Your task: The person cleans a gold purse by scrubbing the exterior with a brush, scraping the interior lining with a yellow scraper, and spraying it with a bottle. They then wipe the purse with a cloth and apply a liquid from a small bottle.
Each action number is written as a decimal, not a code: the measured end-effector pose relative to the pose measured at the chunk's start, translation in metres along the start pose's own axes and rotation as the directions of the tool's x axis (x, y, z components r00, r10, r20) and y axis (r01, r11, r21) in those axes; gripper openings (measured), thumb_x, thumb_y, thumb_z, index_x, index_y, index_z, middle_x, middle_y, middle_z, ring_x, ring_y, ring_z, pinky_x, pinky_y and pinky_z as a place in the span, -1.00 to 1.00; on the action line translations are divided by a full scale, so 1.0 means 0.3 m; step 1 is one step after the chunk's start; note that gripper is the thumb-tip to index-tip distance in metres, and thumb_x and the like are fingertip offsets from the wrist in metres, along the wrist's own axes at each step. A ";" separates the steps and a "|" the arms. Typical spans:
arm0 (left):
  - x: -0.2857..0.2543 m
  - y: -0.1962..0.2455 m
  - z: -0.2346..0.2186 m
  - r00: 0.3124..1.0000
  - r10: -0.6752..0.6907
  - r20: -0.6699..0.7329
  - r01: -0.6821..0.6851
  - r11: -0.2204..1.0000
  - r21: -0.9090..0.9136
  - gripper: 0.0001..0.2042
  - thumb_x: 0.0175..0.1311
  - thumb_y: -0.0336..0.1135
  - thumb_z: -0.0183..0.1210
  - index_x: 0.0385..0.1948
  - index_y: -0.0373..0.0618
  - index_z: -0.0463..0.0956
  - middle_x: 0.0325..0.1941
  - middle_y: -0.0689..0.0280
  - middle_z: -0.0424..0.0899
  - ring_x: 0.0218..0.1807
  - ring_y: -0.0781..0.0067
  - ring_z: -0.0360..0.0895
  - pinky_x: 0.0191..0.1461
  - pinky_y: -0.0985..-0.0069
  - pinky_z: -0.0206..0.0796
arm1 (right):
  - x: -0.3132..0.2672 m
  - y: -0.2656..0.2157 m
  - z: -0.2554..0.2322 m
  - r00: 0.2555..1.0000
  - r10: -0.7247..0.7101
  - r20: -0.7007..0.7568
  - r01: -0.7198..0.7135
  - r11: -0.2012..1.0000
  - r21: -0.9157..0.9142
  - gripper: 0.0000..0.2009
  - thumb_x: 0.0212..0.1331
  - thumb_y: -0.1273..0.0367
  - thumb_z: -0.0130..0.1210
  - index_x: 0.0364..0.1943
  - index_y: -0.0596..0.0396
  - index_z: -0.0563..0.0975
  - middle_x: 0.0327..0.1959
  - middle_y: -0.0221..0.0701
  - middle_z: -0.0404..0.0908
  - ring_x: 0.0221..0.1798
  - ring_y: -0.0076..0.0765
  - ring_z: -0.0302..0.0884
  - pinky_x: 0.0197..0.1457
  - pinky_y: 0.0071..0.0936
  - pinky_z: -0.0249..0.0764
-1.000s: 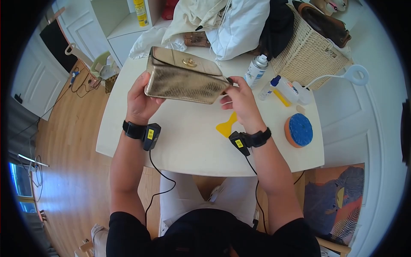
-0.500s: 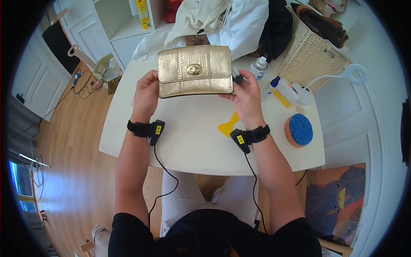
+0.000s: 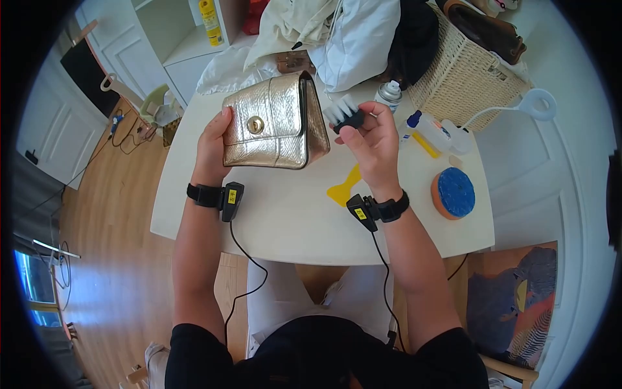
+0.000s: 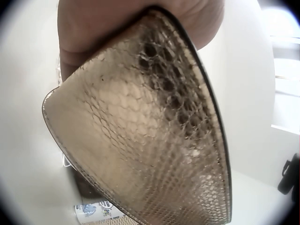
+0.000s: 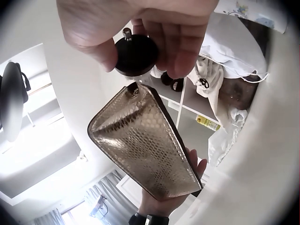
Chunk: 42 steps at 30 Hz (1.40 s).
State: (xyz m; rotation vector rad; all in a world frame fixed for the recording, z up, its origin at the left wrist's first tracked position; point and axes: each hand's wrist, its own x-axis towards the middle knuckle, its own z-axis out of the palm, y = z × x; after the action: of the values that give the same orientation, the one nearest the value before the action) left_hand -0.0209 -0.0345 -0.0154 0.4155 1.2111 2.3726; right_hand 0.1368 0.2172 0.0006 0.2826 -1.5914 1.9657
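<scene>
My left hand (image 3: 211, 146) grips a metallic gold snakeskin-textured handbag (image 3: 283, 113) by its left end, above the table. A round turn-lock clasp sits on its front flap, and its right end is turned partly toward me. The bag's scaly side fills most of the left wrist view, with darker patches near the hand. To the right of the bag, my right hand (image 3: 377, 146) pinches a small brush (image 3: 348, 120) with a round black back and white bristles. The bristles point up and left, beside the bag's end. In the right wrist view a metal knob shows on the brush's back.
Around the white table (image 3: 285, 227) lie a yellow scraper (image 3: 343, 188), a blue-topped round sponge (image 3: 453, 193), a spray can (image 3: 390, 94) and several bottles. A woven basket (image 3: 470, 78) and white cloth bags (image 3: 363, 42) stand at the back.
The bag swung round to face front, then turned so its right end shows. My right hand has come away from the bag, bringing the brush into plain sight.
</scene>
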 end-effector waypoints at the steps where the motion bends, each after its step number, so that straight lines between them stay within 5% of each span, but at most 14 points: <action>1: -0.003 -0.002 0.009 1.000 -0.005 -0.003 0.005 1.000 0.008 -0.60 0.60 -0.13 -0.06 0.16 -0.32 0.45 0.07 0.13 0.67 0.03 0.36 0.67 0.15 0.39 0.54 | -0.002 -0.007 0.002 1.000 0.000 -0.004 0.000 1.000 0.001 -0.50 0.21 0.47 0.34 0.16 0.18 0.33 0.02 -0.30 0.58 0.07 -0.45 0.55 0.21 -0.48 0.44; 7: -0.008 -0.020 0.019 0.999 -0.007 0.040 0.004 0.997 0.071 -0.65 0.59 -0.18 -0.04 0.09 -0.31 0.50 0.02 0.15 0.70 -0.02 0.40 0.69 0.10 0.44 0.55 | -0.005 -0.039 0.036 0.990 -0.132 -0.044 0.129 0.990 -0.061 -0.48 0.23 0.47 0.33 0.24 0.21 0.39 0.07 -0.31 0.54 0.09 -0.42 0.57 0.18 -0.46 0.51; 13: -0.009 -0.030 0.019 0.999 0.051 0.004 -0.051 0.991 0.127 -0.71 0.57 -0.25 0.01 0.04 -0.31 0.53 -0.05 0.20 0.72 -0.10 0.44 0.70 0.03 0.48 0.57 | 0.019 -0.030 0.001 0.946 -0.324 -0.014 0.296 0.880 -0.371 -0.48 0.14 0.51 0.35 0.23 0.19 0.50 0.08 -0.34 0.54 0.06 -0.44 0.58 0.11 -0.49 0.54; 16: -0.007 -0.030 0.019 0.993 0.098 -0.070 -0.091 0.991 0.099 -0.72 0.57 -0.25 0.01 0.04 -0.30 0.53 -0.06 0.20 0.72 -0.10 0.44 0.70 0.01 0.48 0.57 | 0.027 -0.065 -0.028 0.984 -0.127 0.126 0.168 0.900 -0.401 -0.50 0.08 0.52 0.34 0.18 0.16 0.55 0.05 -0.35 0.56 0.01 -0.46 0.60 0.04 -0.53 0.55; 18: 0.002 -0.026 0.009 0.988 0.115 -0.107 -0.105 0.990 0.093 -0.72 0.57 -0.25 0.01 0.04 -0.30 0.53 -0.07 0.21 0.72 -0.10 0.44 0.70 0.01 0.48 0.57 | 0.030 -0.097 -0.043 0.946 0.098 0.309 0.066 0.875 -0.480 -0.53 0.05 0.51 0.32 0.14 0.16 0.59 0.00 -0.37 0.59 -0.04 -0.45 0.61 -0.03 -0.55 0.55; 19: 0.004 -0.017 0.007 0.981 0.144 -0.131 -0.133 0.987 0.090 -0.72 0.57 -0.26 0.01 0.04 -0.30 0.52 -0.08 0.21 0.72 -0.10 0.43 0.71 0.01 0.47 0.58 | 0.033 -0.103 -0.052 0.940 0.094 0.327 0.095 0.851 -0.517 -0.53 0.02 0.49 0.34 0.11 0.17 0.60 -0.08 -0.36 0.62 -0.14 -0.47 0.62 -0.11 -0.57 0.55; 23: 0.007 -0.031 0.008 0.939 0.282 -0.199 -0.246 0.952 0.184 -0.76 0.56 -0.25 0.06 -0.05 -0.26 0.58 -0.17 0.35 0.68 -0.21 0.62 0.59 -0.11 0.60 0.43 | 0.035 -0.080 -0.084 0.956 0.157 0.248 -0.015 0.871 -0.490 -0.54 -0.03 0.46 0.37 0.06 0.17 0.62 -0.13 -0.35 0.64 -0.25 -0.52 0.61 -0.20 -0.62 0.53; 25: 0.005 -0.044 -0.001 0.906 0.372 -0.199 -0.313 0.909 0.276 -0.76 0.55 -0.23 0.10 -0.10 -0.24 0.61 -0.23 0.43 0.66 -0.26 0.70 0.51 -0.17 0.66 0.34 | 0.032 -0.054 -0.058 0.999 -0.007 -0.038 -0.015 0.839 -0.544 -0.55 -0.04 0.44 0.39 0.02 0.18 0.61 -0.17 -0.35 0.66 -0.31 -0.57 0.59 -0.25 -0.66 0.51; 28: -0.017 -0.058 0.020 0.899 0.428 -0.087 -0.345 0.818 0.460 -0.75 0.54 -0.25 0.13 -0.04 -0.29 0.60 -0.10 0.38 0.69 -0.11 0.68 0.55 -0.01 0.64 0.38 | 0.030 -0.028 -0.025 0.984 -0.149 -0.097 0.073 0.837 -0.542 -0.58 0.01 0.43 0.39 0.01 0.21 0.59 -0.16 -0.37 0.66 -0.31 -0.60 0.58 -0.26 -0.66 0.50; 30: -0.035 -0.061 0.072 0.834 0.550 0.029 -0.477 0.694 0.540 -0.75 0.50 -0.20 0.20 -0.21 -0.25 0.61 -0.34 0.57 0.52 -0.32 0.78 0.28 -0.24 0.71 0.13 | 0.033 -0.002 -0.013 0.969 -0.191 -0.154 0.088 0.856 -0.509 -0.58 0.04 0.43 0.38 0.02 0.22 0.58 -0.17 -0.37 0.67 -0.32 -0.60 0.57 -0.26 -0.66 0.50; 31: -0.047 -0.050 0.069 0.851 0.521 0.070 -0.464 0.683 0.564 -0.80 0.43 -0.29 0.27 -0.24 -0.27 0.60 -0.33 0.52 0.56 -0.30 0.76 0.33 -0.20 0.68 0.22 | 0.033 0.006 -0.010 0.950 -0.227 -0.212 0.103 0.874 -0.475 -0.59 0.08 0.42 0.38 0.03 0.23 0.57 -0.17 -0.37 0.67 -0.33 -0.61 0.56 -0.26 -0.66 0.50; 35: -0.067 -0.038 0.078 0.841 0.499 0.212 -0.517 0.620 0.590 -0.81 0.23 -0.45 0.42 -0.32 -0.32 0.56 -0.33 0.40 0.62 -0.23 0.68 0.44 -0.08 0.67 0.32 | 0.032 0.000 -0.027 0.960 -0.137 -0.246 0.015 0.897 -0.441 -0.61 0.11 0.42 0.37 0.03 0.23 0.57 -0.16 -0.37 0.68 -0.30 -0.61 0.56 -0.26 -0.65 0.49; 38: -0.083 -0.019 0.090 0.803 0.502 0.322 -0.563 0.463 0.684 -0.77 0.17 -0.47 0.45 -0.34 -0.34 0.52 -0.32 0.35 0.62 -0.27 0.65 0.44 -0.10 0.66 0.32 | 0.019 -0.027 -0.009 0.986 -0.096 -0.140 0.005 0.840 -0.543 -0.61 0.09 0.42 0.38 0.01 0.20 0.57 -0.16 -0.35 0.69 -0.28 -0.56 0.58 -0.27 -0.63 0.48; 42: -0.105 -0.009 0.110 0.722 0.534 0.440 -0.658 0.334 0.675 -0.78 0.27 -0.41 0.37 -0.33 -0.36 0.51 -0.28 0.26 0.61 -0.25 0.58 0.45 -0.10 0.61 0.32 | -0.025 -0.066 0.089 0.953 -0.281 0.113 0.294 0.769 -0.567 -0.60 0.04 0.43 0.41 0.00 0.14 0.58 -0.10 -0.28 0.69 -0.25 -0.43 0.60 -0.28 -0.59 0.48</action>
State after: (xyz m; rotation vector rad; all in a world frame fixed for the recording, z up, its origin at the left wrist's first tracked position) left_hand 0.0217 -0.0266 -0.0007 1.5600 2.3658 2.0292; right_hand 0.1487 0.1919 0.0201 0.2763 -1.9421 1.1727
